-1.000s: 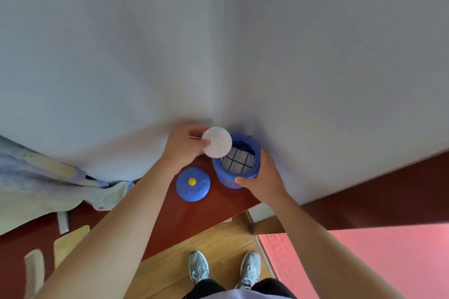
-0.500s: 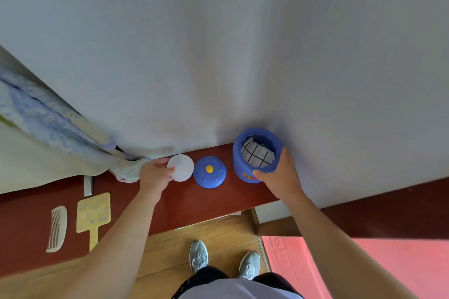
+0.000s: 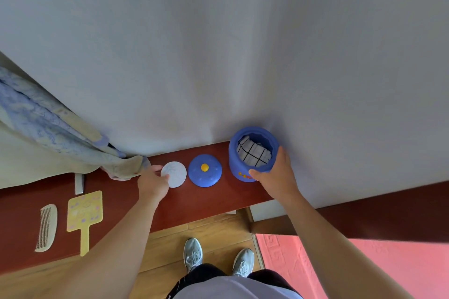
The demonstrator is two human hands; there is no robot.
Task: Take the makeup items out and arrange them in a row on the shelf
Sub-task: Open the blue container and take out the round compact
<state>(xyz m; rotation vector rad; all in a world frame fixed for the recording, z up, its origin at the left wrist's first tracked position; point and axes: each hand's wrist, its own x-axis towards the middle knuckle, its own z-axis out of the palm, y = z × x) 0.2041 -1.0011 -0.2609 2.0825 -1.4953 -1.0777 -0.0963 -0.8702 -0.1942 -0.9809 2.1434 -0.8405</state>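
Observation:
A blue round jar (image 3: 252, 153) stands open on the dark red shelf (image 3: 199, 201) against the wall, with a checked white item inside it. My right hand (image 3: 274, 175) grips the jar's near side. The jar's blue lid (image 3: 204, 170), with a yellow knob, lies flat to its left. Left of the lid lies a white round disc (image 3: 174, 174), and my left hand (image 3: 153, 183) rests on its left edge with the fingers touching it. Further left on the shelf lie a yellow hand mirror (image 3: 84, 213) and a white comb (image 3: 46, 227).
A blue-and-cream cloth (image 3: 56, 133) hangs down onto the shelf just left of my left hand. A small white piece (image 3: 79, 183) lies above the mirror. The shelf's front edge drops to a wooden floor and a pink mat (image 3: 364, 267).
My left hand carried the white disc from above the jar leftward past the lid and set it down on the shelf. The view shifted left, bringing the mirror and comb into sight.

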